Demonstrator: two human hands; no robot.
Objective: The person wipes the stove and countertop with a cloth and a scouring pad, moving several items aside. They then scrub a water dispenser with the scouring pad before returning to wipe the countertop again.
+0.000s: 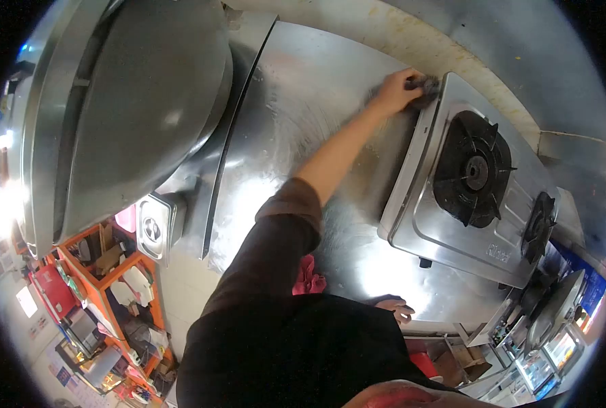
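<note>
1. It's a kitchen, with a shiny steel surface (296, 88) running across the middle, wet-looking and streaked; a wall (480, 75) with yellowish marks borders its far side.
2. Over on the left there's a big curved metal piece (146, 102), and nearer than that a lidded steel container (155, 228) and an orange rack (116, 275) crammed with odds and ends.
3. A steel gas stove (422, 234) sits on the right part of the surface, its big black burner (476, 173) on the left and a smaller burner (538, 228) on the right.
4. The person's left hand (397, 92) is stretched to the far side, fingers bent and clamped on a dark scrubber (423, 90). That scrubber is down by the stove's far left corner; I can't tell whether they touch.
5. The right hand (396, 310) is at the near edge of the surface, partly hidden by the dark shirt (282, 347), its visible fingers loosely curled and slightly apart.
6. A crumpled pink cloth (308, 277) lies on the near part of the surface, just beside the left sleeve (265, 245).
</note>
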